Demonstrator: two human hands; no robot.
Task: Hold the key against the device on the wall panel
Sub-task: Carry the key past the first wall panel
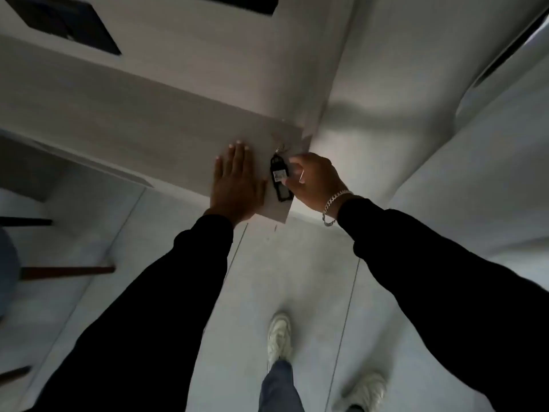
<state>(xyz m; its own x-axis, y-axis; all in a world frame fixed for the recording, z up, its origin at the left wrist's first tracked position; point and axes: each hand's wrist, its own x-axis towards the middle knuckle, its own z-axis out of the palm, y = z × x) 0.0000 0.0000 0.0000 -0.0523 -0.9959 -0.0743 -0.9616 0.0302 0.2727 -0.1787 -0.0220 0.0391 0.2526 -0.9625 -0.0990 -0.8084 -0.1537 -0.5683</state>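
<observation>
Left hand (236, 181) lies flat, fingers spread, on the wall panel (133, 138); right hand (315, 181) pinches the key (279, 176) near the panel's corner, where a loose pinch could slide it off.

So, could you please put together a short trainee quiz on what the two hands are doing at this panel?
1. True or false: the left hand lies flat and open on the panel.
2. Which hand holds the black key tag? A) left B) right C) both
3. Fill in: the wrist of the right hand wears a silver ___.

Key: 1 true. 2 B. 3 bracelet.
</observation>
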